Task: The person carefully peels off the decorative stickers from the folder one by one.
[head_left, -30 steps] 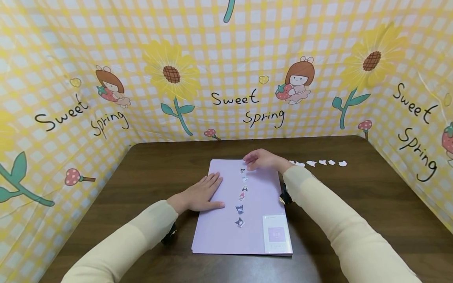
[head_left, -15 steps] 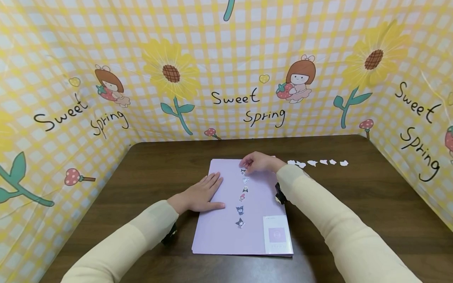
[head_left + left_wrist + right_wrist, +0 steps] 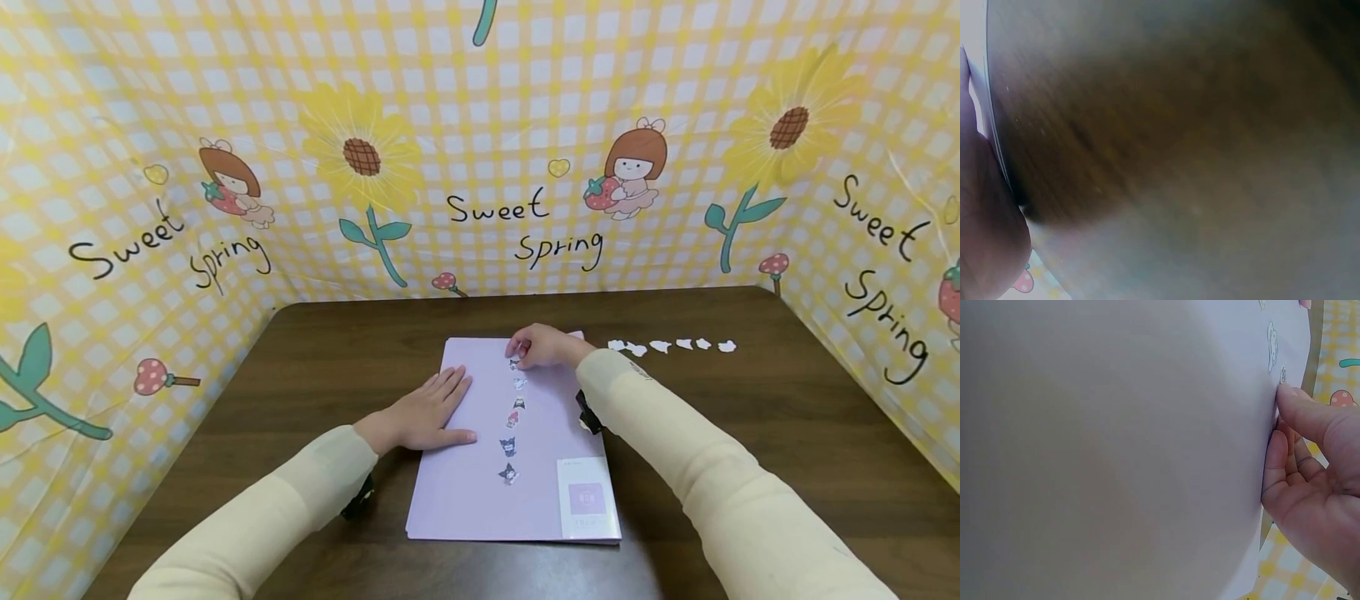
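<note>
On the lilac sheet (image 3: 465, 508) several small cartoon-character stickers stand in a column, among them a pink one (image 3: 513, 419) and dark ones below it. My left hand (image 3: 420, 415) lies flat on the left part of the sheet, fingers spread. With bent fingers, my right hand (image 3: 543, 344) is at the top of the column; thumb and forefinger pinch at the uppermost sticker (image 3: 514, 364), which the fingertips partly cover. From the right wrist, the thumb (image 3: 1304, 412) touches that sticker's end, a white sticker (image 3: 1272, 347) lying beyond. The left wrist view catches only the hand's edge (image 3: 991, 237).
A row of small white cut-out pieces (image 3: 660, 346) lies on the dark wooden table (image 3: 330, 350) right of the sheet. A clear packet with a lilac square (image 3: 587, 498) is at the sheet's lower right corner. Yellow checked cloth (image 3: 495, 125) walls in the table.
My right hand has moved slightly left and down onto the uppermost sticker, uncovering the leftmost white pieces. The left hand stays in place on the sheet.
</note>
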`<act>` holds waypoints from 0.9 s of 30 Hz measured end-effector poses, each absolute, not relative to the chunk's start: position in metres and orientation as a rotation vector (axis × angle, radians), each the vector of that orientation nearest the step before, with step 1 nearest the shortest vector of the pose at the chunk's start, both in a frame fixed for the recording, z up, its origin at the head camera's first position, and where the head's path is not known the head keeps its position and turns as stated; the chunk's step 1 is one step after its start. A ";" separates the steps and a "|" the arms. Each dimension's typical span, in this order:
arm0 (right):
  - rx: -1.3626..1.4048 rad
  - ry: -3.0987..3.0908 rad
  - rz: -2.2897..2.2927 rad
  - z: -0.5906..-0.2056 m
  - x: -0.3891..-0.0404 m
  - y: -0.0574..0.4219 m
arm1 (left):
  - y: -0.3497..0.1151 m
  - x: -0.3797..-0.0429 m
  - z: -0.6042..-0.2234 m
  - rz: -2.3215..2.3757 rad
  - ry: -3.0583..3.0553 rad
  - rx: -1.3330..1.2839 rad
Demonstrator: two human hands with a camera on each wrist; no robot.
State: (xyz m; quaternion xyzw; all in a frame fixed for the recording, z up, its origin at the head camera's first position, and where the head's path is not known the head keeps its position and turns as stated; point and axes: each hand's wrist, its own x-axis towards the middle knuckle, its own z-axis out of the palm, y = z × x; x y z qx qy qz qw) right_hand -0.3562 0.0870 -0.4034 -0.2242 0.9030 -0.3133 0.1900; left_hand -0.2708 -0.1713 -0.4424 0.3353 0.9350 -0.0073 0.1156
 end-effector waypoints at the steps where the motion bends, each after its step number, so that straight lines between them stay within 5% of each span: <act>1: -0.631 2.543 -0.875 -0.404 -0.356 0.087 | -0.172 -0.271 -0.443 -0.021 2.742 0.984; 27: -0.574 2.614 -0.839 -0.409 -0.358 0.081 | -0.172 -0.270 -0.442 -0.020 2.743 0.980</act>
